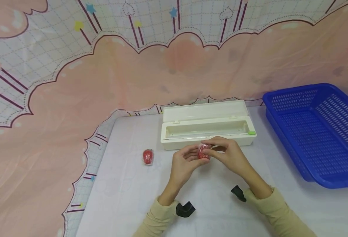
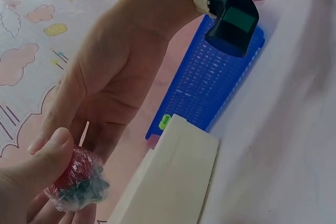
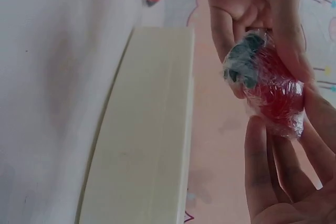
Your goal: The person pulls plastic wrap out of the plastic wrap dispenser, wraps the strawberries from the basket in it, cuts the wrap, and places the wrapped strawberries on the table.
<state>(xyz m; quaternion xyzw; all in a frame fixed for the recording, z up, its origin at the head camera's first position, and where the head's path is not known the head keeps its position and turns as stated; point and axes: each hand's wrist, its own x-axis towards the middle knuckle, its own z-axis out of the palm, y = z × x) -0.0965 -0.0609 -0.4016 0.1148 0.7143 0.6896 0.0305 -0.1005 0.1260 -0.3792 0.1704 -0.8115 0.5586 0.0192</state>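
A red strawberry [image 1: 203,151] wrapped in clear plastic film is held between both hands, in front of a long white box [image 1: 177,145]. My left hand [image 1: 182,167] cups it from the left with the thumb on its near side. From the right, the thumb and fingers of my right hand [image 1: 232,155] pinch it. The right wrist view shows the crinkled film over the strawberry [image 3: 270,87] and its dark green leaves. Another film-wrapped strawberry [image 1: 148,156] lies on the table at the left. The box's lid [image 1: 205,111] is tipped back, exposing a long trough.
A large blue plastic basket [image 1: 302,166] stands on the right of the white table [image 1: 126,197]. A small green piece [image 1: 251,133] sits at the box's right end. Black devices [image 1: 186,209] are worn at both wrists. A patterned pink curtain [image 1: 126,79] hangs behind.
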